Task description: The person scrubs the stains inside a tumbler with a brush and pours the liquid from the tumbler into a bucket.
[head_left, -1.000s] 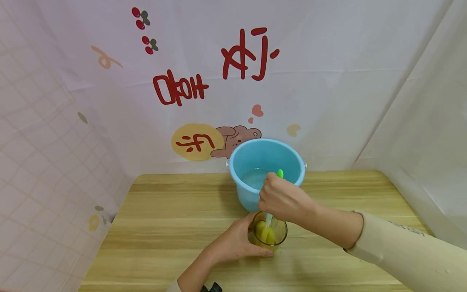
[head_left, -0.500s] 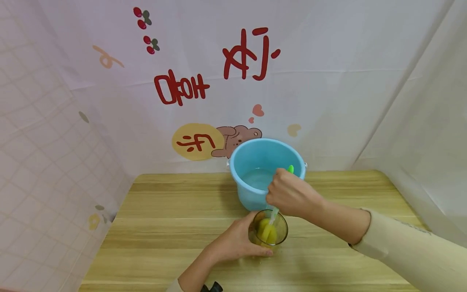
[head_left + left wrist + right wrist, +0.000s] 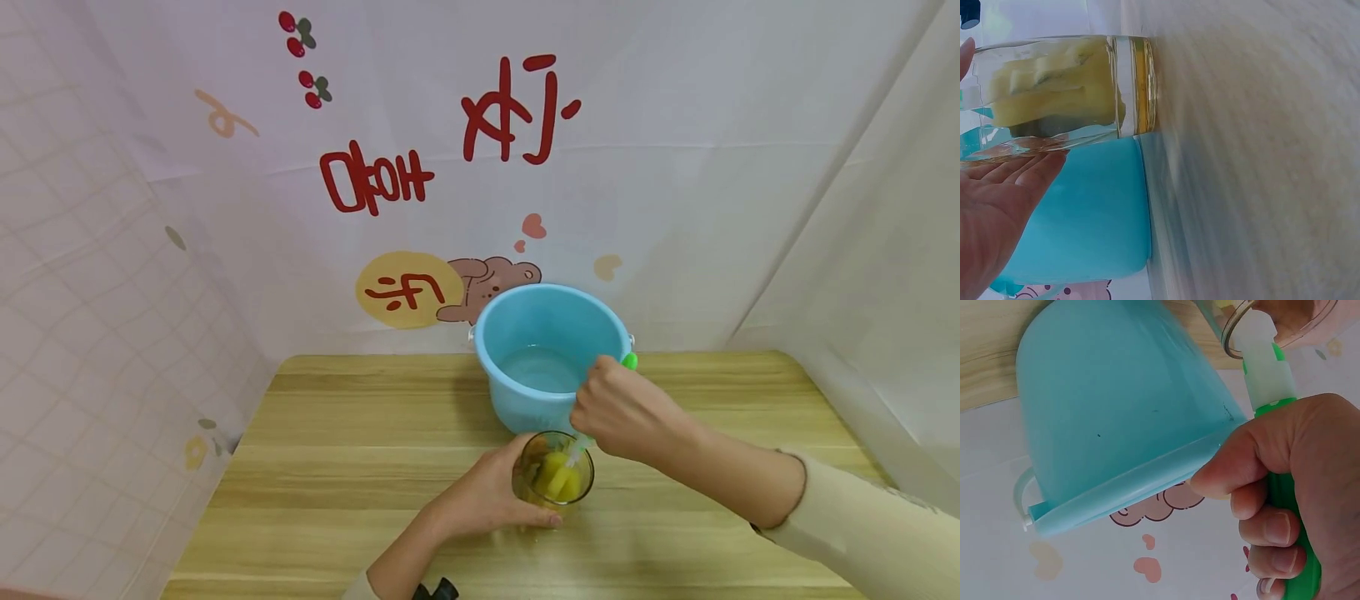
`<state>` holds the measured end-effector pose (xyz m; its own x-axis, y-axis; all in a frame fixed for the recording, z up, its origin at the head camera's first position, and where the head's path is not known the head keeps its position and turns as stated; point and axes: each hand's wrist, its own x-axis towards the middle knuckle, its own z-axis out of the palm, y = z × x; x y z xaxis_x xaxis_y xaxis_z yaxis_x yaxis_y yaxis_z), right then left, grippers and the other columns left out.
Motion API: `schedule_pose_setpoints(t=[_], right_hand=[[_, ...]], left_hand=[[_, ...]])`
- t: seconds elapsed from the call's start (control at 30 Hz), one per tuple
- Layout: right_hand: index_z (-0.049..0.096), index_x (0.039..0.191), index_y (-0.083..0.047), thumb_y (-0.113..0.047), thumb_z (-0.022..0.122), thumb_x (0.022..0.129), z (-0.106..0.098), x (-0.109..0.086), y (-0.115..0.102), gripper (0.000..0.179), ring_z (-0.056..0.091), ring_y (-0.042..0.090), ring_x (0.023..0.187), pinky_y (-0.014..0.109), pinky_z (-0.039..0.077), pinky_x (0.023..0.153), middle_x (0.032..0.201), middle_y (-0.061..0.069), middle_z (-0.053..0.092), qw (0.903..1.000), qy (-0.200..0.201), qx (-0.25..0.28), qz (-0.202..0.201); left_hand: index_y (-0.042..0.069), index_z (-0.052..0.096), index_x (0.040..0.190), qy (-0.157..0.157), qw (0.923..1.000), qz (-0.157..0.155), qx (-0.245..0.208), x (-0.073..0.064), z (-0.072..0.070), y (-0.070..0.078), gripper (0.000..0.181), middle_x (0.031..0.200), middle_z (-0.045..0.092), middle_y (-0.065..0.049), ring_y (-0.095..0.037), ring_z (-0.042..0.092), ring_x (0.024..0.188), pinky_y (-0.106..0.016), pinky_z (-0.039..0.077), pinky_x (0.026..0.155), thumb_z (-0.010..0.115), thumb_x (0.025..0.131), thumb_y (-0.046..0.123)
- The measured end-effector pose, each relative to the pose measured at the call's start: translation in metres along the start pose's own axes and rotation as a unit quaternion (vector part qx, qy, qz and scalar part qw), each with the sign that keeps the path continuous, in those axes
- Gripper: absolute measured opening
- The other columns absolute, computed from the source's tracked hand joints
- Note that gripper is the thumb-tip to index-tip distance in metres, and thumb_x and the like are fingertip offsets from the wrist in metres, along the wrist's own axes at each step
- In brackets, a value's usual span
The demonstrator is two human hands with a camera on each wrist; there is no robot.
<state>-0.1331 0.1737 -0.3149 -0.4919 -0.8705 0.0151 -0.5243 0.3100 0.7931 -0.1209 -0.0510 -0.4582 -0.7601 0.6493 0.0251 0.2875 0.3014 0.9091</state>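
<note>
A clear glass [image 3: 532,492] stands on the table, and my left hand [image 3: 483,496] holds it from the left with the thumb in front. In the left wrist view the glass [image 3: 1135,87] has its base on the tabletop. Inside it sits the yellow sponge head [image 3: 1054,87] of a cup brush. My right hand [image 3: 626,408] grips the brush's handle above the glass, a green end [image 3: 630,361] poking out past the fist. Fingers wrap round the green handle [image 3: 1304,575] in the right wrist view, and its white neck [image 3: 1269,378] runs into the glass mouth.
Directly behind the glass stands a light blue bucket [image 3: 517,408] with clear liquid at its bottom. The wooden table [image 3: 337,450] meets a printed white cloth [image 3: 675,208] at the back. Cloth also hangs along the left and right sides.
My right hand has moved to the right and slightly nearer, so the brush handle leans further right. The left hand and the glass stay in place.
</note>
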Motion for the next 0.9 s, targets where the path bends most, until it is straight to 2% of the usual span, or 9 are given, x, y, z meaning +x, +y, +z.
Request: schedule_pose_setpoints(t=[0.13,0.33,0.5,0.67,0.9], right_hand=[[0.036,0.052,-0.016,-0.006,0.066,0.07,-0.005,-0.004,-0.002,0.036,0.04,0.021,0.047,0.027,0.027,0.055,0.048,0.002,0.037,1.0,0.003,-0.006,0.004],[0.045,0.055,-0.006,-0.005,0.068,0.073,-0.016,-0.006,-0.005,0.029,0.042,0.024,0.047,0.026,0.026,0.054,0.048,0.009,0.044,0.9988,0.009,-0.048,0.001],[0.038,0.056,-0.009,-0.001,0.068,0.072,-0.027,-0.003,-0.006,0.036,0.033,0.018,0.049,0.026,0.023,0.056,0.049,0.005,0.035,0.997,0.01,-0.076,-0.009],[0.024,0.057,-0.018,0.001,0.064,0.069,-0.034,0.003,-0.008,0.046,0.017,0.014,0.057,0.028,0.017,0.06,0.056,0.0,0.018,0.9961,0.017,-0.087,-0.008],[0.025,0.057,-0.019,-0.002,0.064,0.071,-0.036,0.012,-0.008,0.046,0.014,0.015,0.059,0.028,0.017,0.06,0.057,-0.001,0.017,0.9955,0.013,-0.093,-0.013]], left_hand=[[0.031,0.038,0.158,-0.003,1.0,-0.004,-0.005,0.0,0.0,0.0,0.096,0.151,0.05,0.015,-0.007,0.048,0.136,-0.04,0.042,0.116,0.092,0.08,0.047],[0.035,0.038,0.157,0.0,1.0,-0.001,-0.009,0.0,0.001,0.0,0.095,0.15,0.05,0.018,-0.007,0.048,0.136,-0.04,0.042,0.116,0.092,0.079,0.047],[0.031,0.04,0.157,0.004,1.0,0.004,-0.004,0.0,0.001,0.0,0.095,0.149,0.051,0.017,-0.006,0.049,0.135,-0.038,0.042,0.115,0.093,0.079,0.044],[0.037,0.038,0.156,0.002,1.0,0.004,-0.003,0.0,0.001,0.0,0.094,0.15,0.049,0.018,-0.005,0.048,0.136,-0.039,0.04,0.117,0.092,0.08,0.043],[0.039,0.033,0.159,-0.001,1.0,0.004,-0.003,0.0,0.001,0.0,0.097,0.153,0.047,0.02,-0.005,0.047,0.137,-0.04,0.039,0.118,0.091,0.081,0.046]])
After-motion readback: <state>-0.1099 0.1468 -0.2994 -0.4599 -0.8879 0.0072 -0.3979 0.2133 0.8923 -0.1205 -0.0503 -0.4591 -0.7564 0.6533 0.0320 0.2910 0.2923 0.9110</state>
